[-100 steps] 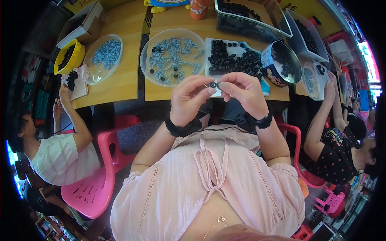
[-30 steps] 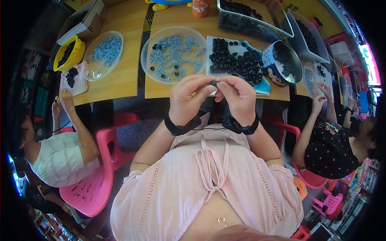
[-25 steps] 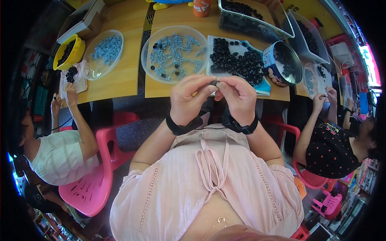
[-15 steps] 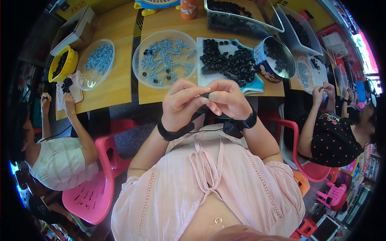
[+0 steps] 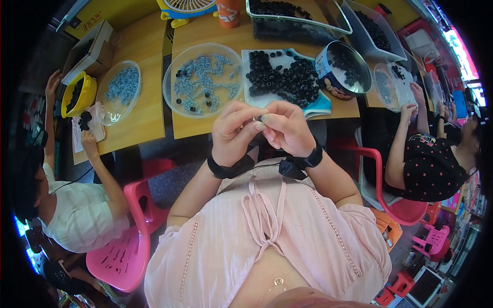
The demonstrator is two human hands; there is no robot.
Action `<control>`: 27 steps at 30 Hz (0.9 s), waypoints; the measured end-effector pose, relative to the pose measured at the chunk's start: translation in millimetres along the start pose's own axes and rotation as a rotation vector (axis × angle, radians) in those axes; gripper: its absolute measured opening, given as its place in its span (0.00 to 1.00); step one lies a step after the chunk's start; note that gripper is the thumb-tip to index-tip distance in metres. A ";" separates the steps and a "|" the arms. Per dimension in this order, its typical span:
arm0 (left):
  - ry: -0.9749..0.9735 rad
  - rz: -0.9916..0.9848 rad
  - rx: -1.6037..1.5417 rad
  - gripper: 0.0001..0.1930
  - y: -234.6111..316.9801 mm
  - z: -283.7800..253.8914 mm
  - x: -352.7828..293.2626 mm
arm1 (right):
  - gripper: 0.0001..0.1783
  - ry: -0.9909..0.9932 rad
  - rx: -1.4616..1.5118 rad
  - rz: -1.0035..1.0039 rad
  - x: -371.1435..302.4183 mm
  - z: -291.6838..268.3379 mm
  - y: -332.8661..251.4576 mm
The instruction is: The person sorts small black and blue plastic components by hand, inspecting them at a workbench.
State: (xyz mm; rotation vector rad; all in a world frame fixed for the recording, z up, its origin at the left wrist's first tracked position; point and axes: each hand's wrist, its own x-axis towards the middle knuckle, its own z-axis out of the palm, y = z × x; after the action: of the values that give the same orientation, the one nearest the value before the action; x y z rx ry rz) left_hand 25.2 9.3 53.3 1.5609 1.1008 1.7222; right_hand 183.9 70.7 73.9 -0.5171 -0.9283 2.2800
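Observation:
My left hand (image 5: 232,134) and my right hand (image 5: 290,129) meet in front of my chest, fingertips pinched together. Between them is a small black round piece (image 5: 258,118), mostly covered by my fingers. The right thumb and forefinger press on it. A small pale bit shows at my left fingertips, too small to name. Just beyond my hands lies a white cloth with a teal edge (image 5: 319,107), heaped with black round pieces (image 5: 277,77). Left of it stands a clear round tray (image 5: 169,97) of small light-blue pieces (image 5: 201,77), with several black ones among them.
A round tin (image 5: 328,77) with black pieces stands right of the cloth. Clear bins (image 5: 292,32) of black pieces, an orange cup (image 5: 228,14) and a blue-and-yellow fan (image 5: 189,6) are behind. Co-workers sit at left (image 5: 82,210) and right (image 5: 431,164), on pink chairs.
The view has shifted slightly, so the table things sit further left. My hands stay pinched together. The co-worker at left has raised a hand toward the box.

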 end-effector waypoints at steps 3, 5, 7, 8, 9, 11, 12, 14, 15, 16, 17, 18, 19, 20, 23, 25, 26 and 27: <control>-0.027 -0.032 -0.050 0.14 -5.1 10.1 3.2 | 0.05 0.007 -0.107 -0.030 -5.7 -10.7 -12.9; -0.031 -0.079 -0.081 0.14 -10.4 14.3 4.5 | 0.07 0.126 -0.511 -0.140 -4.7 -24.5 -33.5; -0.049 -0.361 -0.190 0.13 -24.8 15.7 3.1 | 0.09 0.369 -0.828 -0.372 0.4 -45.5 -68.2; -0.089 -0.358 -0.107 0.13 -34.5 12.7 1.8 | 0.11 0.472 -0.967 -0.432 4.2 -59.9 -86.8; -0.088 -0.354 -0.109 0.13 -45.4 10.7 -0.9 | 0.12 0.579 -1.106 -0.494 7.5 -75.1 -105.1; -0.164 -0.323 0.048 0.12 -65.4 9.2 -5.7 | 0.16 0.717 -1.517 -0.535 12.6 -104.0 -134.2; -0.162 -0.319 0.044 0.12 -71.1 9.8 -7.5 | 0.17 0.758 -1.799 -0.549 14.0 -108.9 -141.8; -0.145 -0.374 0.101 0.12 -79.6 10.3 -10.5 | 0.15 0.654 -1.859 -0.603 30.0 -115.9 -142.2; -0.139 -0.377 0.102 0.12 -84.1 9.6 -11.4 | 0.14 0.544 -1.907 -0.650 39.5 -116.5 -139.2; -0.156 -0.403 0.117 0.11 -87.9 8.2 -11.8 | 0.13 0.472 -1.836 -0.567 49.4 -107.3 -131.6; -0.173 -0.429 0.133 0.11 -90.9 7.1 -12.8 | 0.12 0.398 -1.851 -0.553 64.8 -107.8 -123.6; -0.176 -0.430 0.136 0.11 -93.4 6.5 -14.3 | 0.11 0.341 -1.942 -0.508 83.9 -115.3 -116.4; -0.173 -0.438 0.117 0.10 -95.5 6.0 -14.3 | 0.12 0.300 -1.991 -0.454 100.6 -122.7 -109.1; -0.170 -0.446 0.099 0.10 -96.6 5.1 -13.3 | 0.12 0.304 -2.063 -0.384 116.2 -127.5 -102.7; -0.183 -0.419 0.130 0.10 -93.8 3.8 -12.3 | 0.12 0.279 -2.172 -0.220 147.0 -144.9 -98.9; -0.168 -0.412 0.121 0.10 -94.2 3.9 -14.7 | 0.11 0.230 -2.211 -0.125 155.0 -141.8 -98.0; -0.163 -0.402 0.108 0.10 -94.7 3.8 -14.8 | 0.11 0.247 -2.184 -0.089 156.0 -141.4 -99.6; -0.157 -0.403 0.107 0.10 -94.5 3.8 -14.9 | 0.11 0.262 -2.158 -0.051 155.7 -140.0 -101.3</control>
State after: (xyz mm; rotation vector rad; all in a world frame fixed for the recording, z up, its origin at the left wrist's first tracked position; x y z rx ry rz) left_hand 20.3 45.2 -35.3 1.3911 1.3366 1.2719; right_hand 187.0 299.8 33.9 -1.3785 -2.7567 0.2013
